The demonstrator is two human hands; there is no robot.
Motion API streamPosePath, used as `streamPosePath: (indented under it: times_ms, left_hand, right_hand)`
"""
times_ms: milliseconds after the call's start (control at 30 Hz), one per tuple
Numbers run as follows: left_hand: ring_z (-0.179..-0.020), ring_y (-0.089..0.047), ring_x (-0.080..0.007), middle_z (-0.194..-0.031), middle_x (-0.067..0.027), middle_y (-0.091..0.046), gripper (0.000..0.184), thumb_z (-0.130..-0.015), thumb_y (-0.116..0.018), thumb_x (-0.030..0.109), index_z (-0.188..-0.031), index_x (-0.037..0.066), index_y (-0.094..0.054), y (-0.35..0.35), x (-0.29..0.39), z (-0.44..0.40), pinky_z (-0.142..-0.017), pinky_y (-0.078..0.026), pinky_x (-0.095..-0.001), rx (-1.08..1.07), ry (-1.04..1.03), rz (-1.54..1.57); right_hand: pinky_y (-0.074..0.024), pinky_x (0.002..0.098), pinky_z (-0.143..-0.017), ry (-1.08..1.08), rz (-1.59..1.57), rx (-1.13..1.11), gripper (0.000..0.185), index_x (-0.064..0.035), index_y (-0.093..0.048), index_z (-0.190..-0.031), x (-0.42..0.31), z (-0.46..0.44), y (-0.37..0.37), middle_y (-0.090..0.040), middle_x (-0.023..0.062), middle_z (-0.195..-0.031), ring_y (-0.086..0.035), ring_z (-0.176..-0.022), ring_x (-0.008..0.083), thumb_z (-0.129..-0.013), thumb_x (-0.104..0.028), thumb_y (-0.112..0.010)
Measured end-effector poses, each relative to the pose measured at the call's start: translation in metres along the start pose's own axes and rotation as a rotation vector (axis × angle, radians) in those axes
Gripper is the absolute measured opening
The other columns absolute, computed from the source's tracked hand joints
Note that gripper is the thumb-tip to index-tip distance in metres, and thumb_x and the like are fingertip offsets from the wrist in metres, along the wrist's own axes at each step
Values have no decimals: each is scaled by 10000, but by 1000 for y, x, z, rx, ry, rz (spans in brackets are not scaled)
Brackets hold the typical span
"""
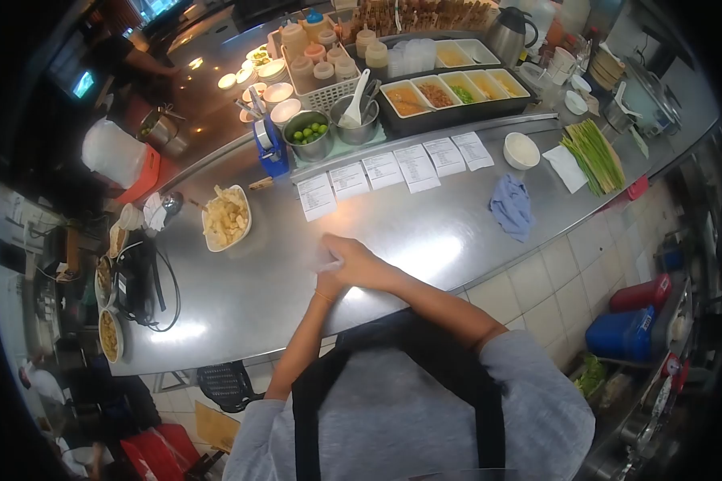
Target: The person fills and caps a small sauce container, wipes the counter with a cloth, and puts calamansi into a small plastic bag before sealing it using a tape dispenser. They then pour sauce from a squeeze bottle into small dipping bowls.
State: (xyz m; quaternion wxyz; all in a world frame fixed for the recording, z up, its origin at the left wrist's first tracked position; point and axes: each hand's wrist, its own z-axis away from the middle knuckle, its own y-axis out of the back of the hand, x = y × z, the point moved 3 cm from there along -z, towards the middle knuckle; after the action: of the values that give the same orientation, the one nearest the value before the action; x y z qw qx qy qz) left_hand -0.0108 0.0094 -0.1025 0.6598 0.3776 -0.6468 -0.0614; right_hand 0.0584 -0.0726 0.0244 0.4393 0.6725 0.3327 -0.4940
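My left hand (326, 263) and my right hand (359, 261) are together above the steel counter (297, 297), close in front of my body. The right hand crosses over the left with its fingers curled. A thin, clear film, like a plastic glove, shows blurred around the left hand, whose fingers are smeared and partly hidden. Whether the right fingers grip that film is unclear. Printed paper slips (415, 167) lie in a row just beyond the hands. To the left stands a white bowl of pale yellow fried pieces (226, 218).
Behind the slips stand a pot of green limes (306, 135), a blue tape dispenser (270, 147) and a black topping tray (413, 122). On the right are a white bowl (521, 151), a blue cloth (511, 208) and green stalks (592, 158). A black cable (171, 297) lies left.
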Motion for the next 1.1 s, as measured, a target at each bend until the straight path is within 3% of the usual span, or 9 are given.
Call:
streamPosePath:
  times_ms: [233,367,567,633,767,867,933,1000,1100]
  left_hand:
    - [-893,-547,-226,-912,-110,-576,152,-777,-602,122,-898,46,-550,0,-1,6,-765,-441,-351,35,-31,74]
    - [-856,-555,-210,-888,-97,-579,138,-769,-616,110,-870,48,-546,-3,-1,7,-740,-447,-341,65,-58,119]
    - [-771,-573,-164,-838,-60,-593,159,-737,-666,78,-833,52,-542,-11,-7,13,-685,-463,-311,21,-55,712]
    - [-744,-575,-135,-807,-35,-598,276,-689,-734,93,-899,55,-558,7,16,9,-672,-464,-277,-56,-73,38]
    - [-882,-577,-200,-950,-95,-596,355,-720,-718,171,-1020,61,-565,15,33,1,-776,-458,-298,-142,-35,348]
    - [-985,-543,-239,-1050,-126,-568,408,-749,-688,227,-1094,61,-547,6,23,19,-880,-419,-321,-51,-232,87]
    - [-1045,-517,-254,-1101,-136,-550,440,-770,-662,247,-1144,57,-529,-21,-23,24,-940,-388,-332,47,-352,-180]
    - [-1100,-486,-236,-1135,-131,-539,463,-796,-630,247,-1194,56,-490,-70,-89,16,-993,-337,-339,-247,-406,-312]
    - [-1084,-491,-245,-1117,-134,-541,431,-798,-620,235,-1169,53,-498,-35,-26,13,-979,-345,-345,-170,-340,-192]
  right_hand:
    - [-432,298,-653,-28,-293,-94,155,-42,-526,-828,-58,2,36,-518,69,-709,-525,-693,218,-751,-112,-641]
    - [-467,290,-671,130,462,-188,205,-33,-607,-885,-29,-8,29,-583,95,-753,-584,-695,244,-717,-132,-670]
    - [-461,293,-720,-21,-558,-91,334,-29,-578,-1078,-42,-5,67,-589,39,-911,-532,-782,82,-754,-65,-653]
    - [-418,369,-860,15,-270,-90,592,-43,-474,-1229,-22,7,88,-517,134,-1148,-510,-1016,176,-716,-201,-723]
    - [-247,503,-1015,-105,595,-165,877,-93,-426,-1284,54,36,36,-325,209,-1374,-268,-1300,345,-553,-421,-783]
    - [-304,480,-988,35,595,49,766,-84,-455,-1233,79,25,-18,-379,184,-1336,-362,-1243,344,-617,-425,-756]
    - [-366,423,-938,-158,441,-246,609,-67,-506,-1135,101,12,-40,-440,158,-1249,-486,-1098,342,-669,-390,-728]
    - [-384,406,-901,-146,309,-137,582,-50,-514,-1115,83,5,-38,-474,161,-1170,-507,-1062,325,-679,-375,-723]
    - [-439,353,-789,-154,-81,141,508,0,-539,-1052,42,18,-30,-575,169,-931,-571,-953,275,-707,-332,-708]
